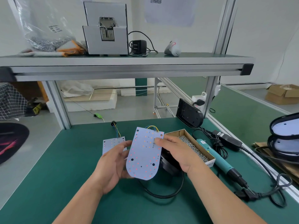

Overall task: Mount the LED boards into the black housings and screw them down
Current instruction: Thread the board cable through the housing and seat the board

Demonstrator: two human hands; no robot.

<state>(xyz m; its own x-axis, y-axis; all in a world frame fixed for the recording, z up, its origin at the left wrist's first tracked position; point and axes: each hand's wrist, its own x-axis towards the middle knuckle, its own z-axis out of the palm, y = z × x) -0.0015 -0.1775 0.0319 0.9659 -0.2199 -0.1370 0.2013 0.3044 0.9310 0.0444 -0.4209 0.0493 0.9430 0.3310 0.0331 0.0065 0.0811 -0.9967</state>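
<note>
A white LED board [144, 154] with a rounded lower end and coloured dots is held tilted above the green table. My left hand [113, 165] grips its left edge from below, and my right hand [176, 152] holds its right edge with the thumb on its face. Coloured wires [152, 127] leave its top. A black housing [169, 164] lies under the board and my right hand, mostly hidden. A second LED board [111, 143] with wires lies flat behind my left hand.
A cardboard box of screws [192, 145] sits right of my hands, beside a teal electric screwdriver [218, 159] with its cable and power brick [228, 139]. Another black housing [188, 113] leans against the post. Finished housings [284, 136] stack at far right.
</note>
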